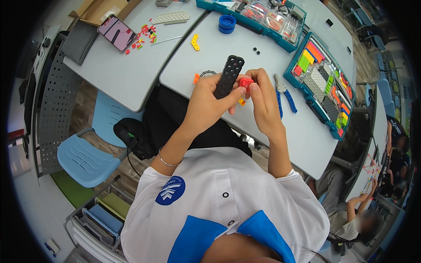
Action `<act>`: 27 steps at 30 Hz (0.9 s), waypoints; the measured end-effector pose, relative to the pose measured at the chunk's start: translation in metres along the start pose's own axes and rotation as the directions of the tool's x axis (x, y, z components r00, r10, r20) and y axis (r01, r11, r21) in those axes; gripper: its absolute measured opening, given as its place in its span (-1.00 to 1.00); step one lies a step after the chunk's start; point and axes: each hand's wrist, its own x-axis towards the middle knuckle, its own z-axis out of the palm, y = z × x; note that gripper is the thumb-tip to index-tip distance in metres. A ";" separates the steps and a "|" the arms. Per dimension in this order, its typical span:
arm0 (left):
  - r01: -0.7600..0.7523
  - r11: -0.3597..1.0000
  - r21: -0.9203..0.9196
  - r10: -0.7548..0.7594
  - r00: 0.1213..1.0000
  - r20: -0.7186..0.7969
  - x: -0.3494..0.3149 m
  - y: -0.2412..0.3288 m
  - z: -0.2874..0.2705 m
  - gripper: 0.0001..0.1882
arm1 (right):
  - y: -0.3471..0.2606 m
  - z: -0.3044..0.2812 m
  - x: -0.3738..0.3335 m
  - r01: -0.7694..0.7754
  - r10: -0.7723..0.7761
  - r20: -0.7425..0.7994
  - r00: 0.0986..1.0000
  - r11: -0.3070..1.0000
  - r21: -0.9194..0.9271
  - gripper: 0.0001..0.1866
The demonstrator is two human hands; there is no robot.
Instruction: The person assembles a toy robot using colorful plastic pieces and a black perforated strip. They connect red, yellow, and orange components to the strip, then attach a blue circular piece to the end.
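A black perforated building plate (230, 73) is gripped in my left hand (202, 104), tilted up above the near edge of the white table. Between the fingertips of my right hand (265, 107) is a small red building piece (246, 83); my left thumb reaches it too. The red piece sits just right of the black plate, and fingers partly cover it, so I cannot tell if the two are joined. A small yellow-orange piece (241, 101) shows just below my fingertips. Beside my right hand lie blue-handled pliers (286, 97). An orange piece (196, 78) rests left of my left hand.
Two teal parts cases (308, 99) stand open at the right and back. On the table (188, 59) are blue wheels (226, 23) and a yellow angled piece (195, 42). The left table holds a phone (117, 33) and scattered small pieces (142, 36). Other people sit at far right.
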 end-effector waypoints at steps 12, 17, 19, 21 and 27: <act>-0.050 0.992 0.118 0.052 0.999 -0.010 0.001 0.004 -0.005 -0.82 | -0.004 0.011 0.001 0.003 -0.002 -0.035 0.999 0.999 0.036 -0.52; -0.011 0.999 0.043 0.011 1.000 -0.018 0.000 0.005 0.000 -0.80 | 0.006 0.016 -0.002 -0.031 0.035 -0.037 0.999 0.995 0.099 -0.57; -0.006 0.999 0.053 0.006 1.000 0.000 0.001 0.005 -0.001 -0.77 | 0.011 0.014 -0.001 -0.006 0.007 -0.028 1.000 0.998 0.057 -0.56; 0.002 0.998 0.069 -0.003 1.000 0.015 0.001 0.005 -0.002 -0.76 | 0.015 0.015 -0.002 0.011 -0.009 -0.026 1.000 0.999 0.047 -0.55; 0.017 0.996 0.092 -0.023 0.998 0.060 0.003 0.006 -0.004 -0.74 | 0.017 0.014 -0.002 0.061 -0.061 -0.042 0.997 0.998 0.011 -0.55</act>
